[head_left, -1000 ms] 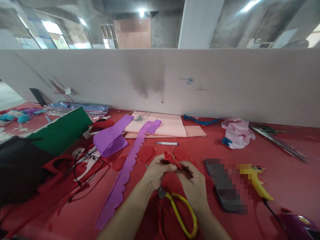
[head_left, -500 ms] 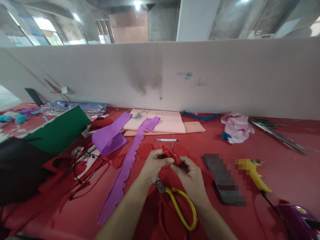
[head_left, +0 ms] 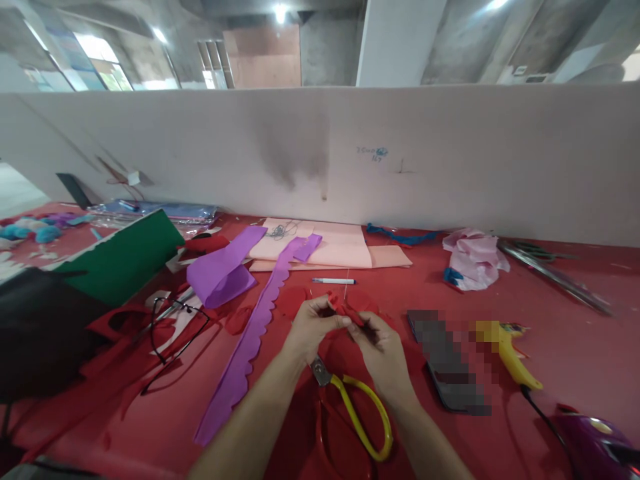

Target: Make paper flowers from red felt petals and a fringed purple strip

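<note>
A small rolled piece of red felt point(head_left: 341, 307) is pinched between both my hands above the red table. My left hand point(head_left: 313, 328) is closed on its near left end, fingers curled. My right hand point(head_left: 383, 353) is closed on the right end from below. A thin pale thread rises from the roll toward a white pen point(head_left: 333, 281) lying behind it. Yellow-handled scissors point(head_left: 359, 420) lie on the table under my wrists.
A purple scalloped strip point(head_left: 245, 353) and folded purple sheet point(head_left: 217, 275) lie left. Pink sheets point(head_left: 340, 250), green felt point(head_left: 123, 257), eyeglasses point(head_left: 173, 327), a phone point(head_left: 445, 363), a yellow glue gun point(head_left: 507, 350) and crumpled pink tissue point(head_left: 475, 257) surround my hands. A wall panel point(head_left: 320, 153) bounds the back.
My hands have kept working the red roll in place, shifting slightly down and closer together. The view drifted a little; nothing else on the table moved.
</note>
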A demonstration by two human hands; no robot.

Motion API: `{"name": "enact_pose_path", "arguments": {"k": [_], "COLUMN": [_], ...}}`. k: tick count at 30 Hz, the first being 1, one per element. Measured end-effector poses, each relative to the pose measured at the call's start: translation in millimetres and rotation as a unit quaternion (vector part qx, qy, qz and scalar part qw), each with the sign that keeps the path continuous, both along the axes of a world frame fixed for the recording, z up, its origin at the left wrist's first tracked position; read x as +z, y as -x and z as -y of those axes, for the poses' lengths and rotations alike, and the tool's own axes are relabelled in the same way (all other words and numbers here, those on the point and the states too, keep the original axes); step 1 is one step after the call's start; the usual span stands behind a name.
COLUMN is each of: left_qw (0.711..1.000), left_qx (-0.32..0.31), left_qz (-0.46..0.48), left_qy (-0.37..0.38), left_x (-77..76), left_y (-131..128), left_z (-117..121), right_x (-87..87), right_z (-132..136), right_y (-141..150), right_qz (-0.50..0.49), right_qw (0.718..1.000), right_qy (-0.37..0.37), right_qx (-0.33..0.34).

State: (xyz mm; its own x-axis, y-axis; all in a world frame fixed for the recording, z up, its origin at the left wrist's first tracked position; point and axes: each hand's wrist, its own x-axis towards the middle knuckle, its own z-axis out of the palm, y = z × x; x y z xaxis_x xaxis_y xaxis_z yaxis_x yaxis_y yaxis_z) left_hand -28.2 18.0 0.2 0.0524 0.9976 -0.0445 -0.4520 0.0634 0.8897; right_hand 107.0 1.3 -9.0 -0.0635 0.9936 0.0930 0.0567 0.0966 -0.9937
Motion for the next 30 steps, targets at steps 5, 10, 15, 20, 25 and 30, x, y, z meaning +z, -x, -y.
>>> {"name": "enact_pose_path", "arguments": {"k": [5, 10, 15, 20, 25, 30], "left_qw": [1.0, 1.0, 0.999, 0.997, 0.997, 0.997], "left_qx": [0.021, 0.015, 0.019, 0.057, 0.063, 0.041], "left_qz": [-0.003, -0.003, -0.001, 0.003, -0.021, -0.059], "left_qy": [0.011, 0.021, 0.039, 0.05, 0.039, 0.024], "left_x": [1.1, 2.6, 0.0, 2.2, 5.5, 1.6], "left_y": [-3.5, -7.1, -7.1, -5.7, -5.5, -6.7], "left_z": [1.5, 2.4, 0.5, -0.6, 1.1, 1.8], "right_x": [2.0, 0.7, -2.3, -2.5, -4.5, -4.6], "right_z": [4.4, 3.9, -1.9, -1.2, 5.1, 4.7], "right_y": [1.0, 0.8, 1.3, 3.4, 3.8, 1.6], "right_qz": [0.089, 0.086, -0.02, 0.004, 0.138, 0.192], "right_qw": [0.99, 0.994, 1.0, 1.0, 0.987, 0.973], "right_qy": [-0.091, -0.046, 0.014, 0.004, -0.084, -0.121], "right_qx": [-0.055, -0.058, -0.015, 0.017, -0.002, -0.042]}}
